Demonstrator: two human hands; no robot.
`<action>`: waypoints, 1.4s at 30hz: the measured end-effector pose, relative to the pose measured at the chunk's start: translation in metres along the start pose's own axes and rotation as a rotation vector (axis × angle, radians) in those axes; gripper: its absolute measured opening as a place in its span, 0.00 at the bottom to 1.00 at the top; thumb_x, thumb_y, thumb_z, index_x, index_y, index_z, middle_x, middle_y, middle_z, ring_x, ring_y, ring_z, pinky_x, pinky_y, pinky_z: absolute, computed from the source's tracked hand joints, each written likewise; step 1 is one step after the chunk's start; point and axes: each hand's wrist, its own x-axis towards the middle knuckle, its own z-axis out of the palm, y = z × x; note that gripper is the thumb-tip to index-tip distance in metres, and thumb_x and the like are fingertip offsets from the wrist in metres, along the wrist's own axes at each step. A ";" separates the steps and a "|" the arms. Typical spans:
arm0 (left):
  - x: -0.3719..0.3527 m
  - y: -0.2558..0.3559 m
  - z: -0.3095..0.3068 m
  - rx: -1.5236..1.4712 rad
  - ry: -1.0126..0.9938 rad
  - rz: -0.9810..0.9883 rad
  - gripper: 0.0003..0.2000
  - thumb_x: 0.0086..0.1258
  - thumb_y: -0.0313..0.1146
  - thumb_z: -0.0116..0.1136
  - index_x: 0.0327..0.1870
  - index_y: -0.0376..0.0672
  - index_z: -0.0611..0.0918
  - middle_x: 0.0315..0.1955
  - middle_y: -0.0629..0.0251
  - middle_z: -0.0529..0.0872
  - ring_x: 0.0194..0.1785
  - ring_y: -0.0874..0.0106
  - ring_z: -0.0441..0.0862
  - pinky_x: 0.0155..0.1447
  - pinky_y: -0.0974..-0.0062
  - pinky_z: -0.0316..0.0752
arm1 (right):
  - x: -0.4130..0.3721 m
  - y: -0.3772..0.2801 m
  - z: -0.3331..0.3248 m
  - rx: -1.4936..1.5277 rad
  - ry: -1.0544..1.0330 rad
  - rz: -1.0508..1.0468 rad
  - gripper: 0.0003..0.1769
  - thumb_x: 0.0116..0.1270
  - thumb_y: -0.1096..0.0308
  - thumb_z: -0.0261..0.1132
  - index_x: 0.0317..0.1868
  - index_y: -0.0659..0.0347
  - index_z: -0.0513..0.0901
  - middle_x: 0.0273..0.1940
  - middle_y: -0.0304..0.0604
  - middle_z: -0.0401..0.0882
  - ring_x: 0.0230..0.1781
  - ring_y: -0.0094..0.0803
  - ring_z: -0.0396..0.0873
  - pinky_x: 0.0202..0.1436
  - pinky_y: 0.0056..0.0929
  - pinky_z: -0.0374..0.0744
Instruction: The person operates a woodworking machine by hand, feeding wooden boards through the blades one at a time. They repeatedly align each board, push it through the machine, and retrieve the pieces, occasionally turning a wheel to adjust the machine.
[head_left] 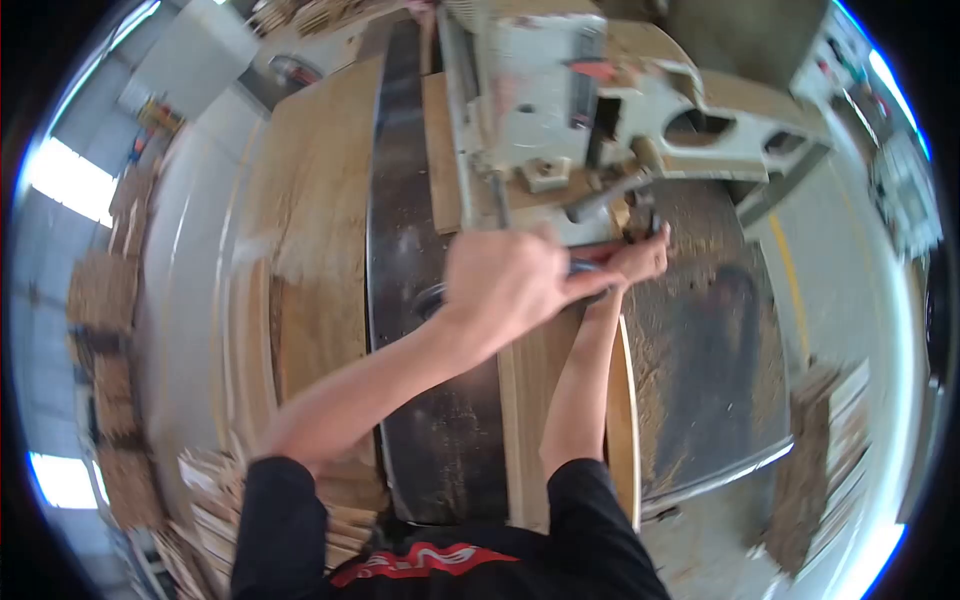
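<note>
My left hand, smeared by motion, is closed around a dark metal tool that looks like a wrench. A rounded end of it sticks out on the left, and a dark bar shows on the right. My right hand is just beyond, its fingers curled beside the metal fittings of the woodworking machine. What those fingers grip is hidden. Under both forearms lies a pale wooden board on the dark machine table.
Sawdust covers the dark table section on the right. Long wood strips lie at the left, and more planks are stacked at lower right. A wide wooden surface extends along the machine's left side.
</note>
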 end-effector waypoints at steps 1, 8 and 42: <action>0.006 0.006 0.009 0.040 -0.018 0.076 0.38 0.74 0.75 0.52 0.16 0.46 0.80 0.07 0.74 0.71 0.13 0.78 0.74 0.20 0.71 0.68 | 0.001 0.002 0.010 0.030 0.040 0.043 0.22 0.83 0.58 0.62 0.34 0.67 0.86 0.32 0.33 0.83 0.31 0.21 0.76 0.40 0.26 0.78; 0.019 0.025 0.025 0.205 0.144 0.174 0.34 0.77 0.64 0.57 0.22 0.39 0.85 0.14 0.63 0.80 0.14 0.65 0.76 0.22 0.60 0.71 | -0.006 0.008 -0.015 -0.109 0.020 -0.066 0.22 0.81 0.56 0.65 0.35 0.67 0.87 0.32 0.36 0.84 0.30 0.22 0.77 0.36 0.28 0.77; -0.364 -0.039 0.080 -0.429 -0.389 -0.304 0.52 0.60 0.70 0.72 0.84 0.55 0.67 0.86 0.54 0.56 0.89 0.49 0.49 0.87 0.41 0.46 | 0.012 0.012 0.002 -0.084 -0.084 -0.260 0.27 0.76 0.52 0.67 0.33 0.74 0.89 0.25 0.42 0.82 0.24 0.28 0.74 0.27 0.33 0.73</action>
